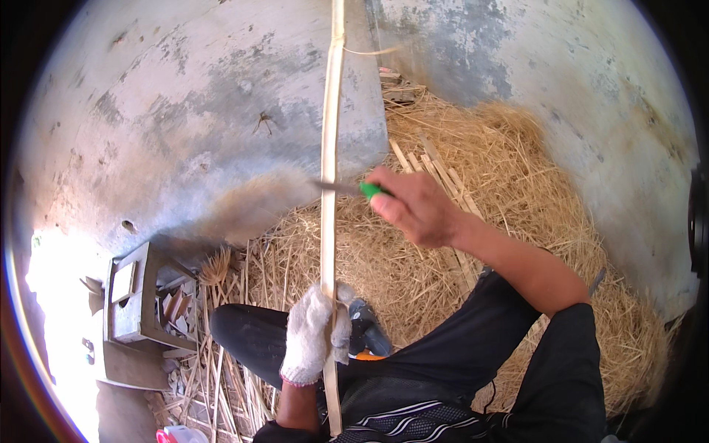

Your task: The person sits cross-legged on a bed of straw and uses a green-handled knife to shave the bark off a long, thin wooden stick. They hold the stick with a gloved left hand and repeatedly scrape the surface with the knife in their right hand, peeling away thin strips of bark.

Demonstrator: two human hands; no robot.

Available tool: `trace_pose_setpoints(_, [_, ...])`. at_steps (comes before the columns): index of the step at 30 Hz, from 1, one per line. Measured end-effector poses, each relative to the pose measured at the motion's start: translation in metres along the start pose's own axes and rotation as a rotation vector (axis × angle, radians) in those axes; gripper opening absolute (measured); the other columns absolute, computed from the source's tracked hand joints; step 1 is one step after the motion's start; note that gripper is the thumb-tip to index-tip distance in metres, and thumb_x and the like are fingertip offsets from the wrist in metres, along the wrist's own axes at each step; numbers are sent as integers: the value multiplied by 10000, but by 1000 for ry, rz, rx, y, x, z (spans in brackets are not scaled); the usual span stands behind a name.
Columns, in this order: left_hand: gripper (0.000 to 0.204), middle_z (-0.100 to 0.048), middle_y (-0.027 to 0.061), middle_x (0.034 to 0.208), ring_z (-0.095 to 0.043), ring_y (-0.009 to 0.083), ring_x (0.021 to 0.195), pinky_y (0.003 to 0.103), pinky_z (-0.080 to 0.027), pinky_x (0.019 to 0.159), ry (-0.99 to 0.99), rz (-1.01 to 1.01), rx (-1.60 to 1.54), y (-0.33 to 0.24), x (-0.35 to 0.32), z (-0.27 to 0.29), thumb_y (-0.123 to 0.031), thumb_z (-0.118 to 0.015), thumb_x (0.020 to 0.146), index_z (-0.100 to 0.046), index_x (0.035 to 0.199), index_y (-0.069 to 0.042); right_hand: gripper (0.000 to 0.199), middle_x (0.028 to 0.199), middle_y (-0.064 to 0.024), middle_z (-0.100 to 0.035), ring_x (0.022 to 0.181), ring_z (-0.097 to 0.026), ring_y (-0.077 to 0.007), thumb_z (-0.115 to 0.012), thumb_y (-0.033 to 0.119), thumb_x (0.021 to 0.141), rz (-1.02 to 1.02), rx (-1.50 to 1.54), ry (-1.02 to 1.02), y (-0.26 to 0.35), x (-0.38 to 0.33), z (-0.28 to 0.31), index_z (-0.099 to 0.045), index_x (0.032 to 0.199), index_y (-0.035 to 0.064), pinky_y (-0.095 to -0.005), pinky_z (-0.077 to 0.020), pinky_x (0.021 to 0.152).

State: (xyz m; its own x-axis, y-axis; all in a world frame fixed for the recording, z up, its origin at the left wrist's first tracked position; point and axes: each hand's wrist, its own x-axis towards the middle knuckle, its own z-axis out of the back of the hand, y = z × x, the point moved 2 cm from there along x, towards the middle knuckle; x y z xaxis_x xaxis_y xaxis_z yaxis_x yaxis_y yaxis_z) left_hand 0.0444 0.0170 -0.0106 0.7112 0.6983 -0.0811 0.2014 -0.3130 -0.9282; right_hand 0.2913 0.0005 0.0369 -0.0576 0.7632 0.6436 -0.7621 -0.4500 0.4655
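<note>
A pale bamboo strip lay nearest the camera, running lengthwise from the person's lap to the upper edge of the view. The left hand, covered by a white knit glove, gripped the lower portion with its fingers wrapped around the strip; this hold presumably steadied the workpiece, and the glove likely guarded against splinters and the blade. The bare right hand gripped the green handle of a knife, fingers folded firmly around it. The blade was set crosswise over the strip, well above the gloved hand, a spacing that would have kept the edge clear of the holding fingers. Motion blur prevented confirmation of blade contact. A thin sliver projected from the strip near its upper end. The dark-trousered legs were bent and spread, apparently to leave room for the strip between them. Beyond, fine shavings were heaped against the wall, with several loose slats on top.
</note>
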Motion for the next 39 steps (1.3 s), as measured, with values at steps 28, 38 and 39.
trace_pose_setpoints(28, [262,-451,-28,583,-403,57,418,216,-330,380,-122,87,379,-37,-14,-39,-241,-449,1051,-564,1202,-61,425,492,13,-362,341,-344,-100,-340,417,1074,114,-318,-427,-56,37,3,-454,821,96,-288,-286,275])
trace_pose_setpoints(38, [225,-497,-3,605,-447,73,425,224,-350,384,-207,21,321,-36,-2,-34,-231,-495,1041,-545,1168,-52,407,611,-75,-478,451,-518,-273,-530,464,992,317,-25,72,17,-18,-41,-478,827,96,-382,-412,424])
trace_pose_setpoints(39, [212,-507,-3,611,-454,68,430,225,-354,391,-193,22,306,-38,-3,-36,-210,-495,1040,-530,1180,-55,412,608,-69,-478,447,-514,-266,-527,469,992,327,-27,63,18,-19,-42,-475,821,98,-379,-409,418])
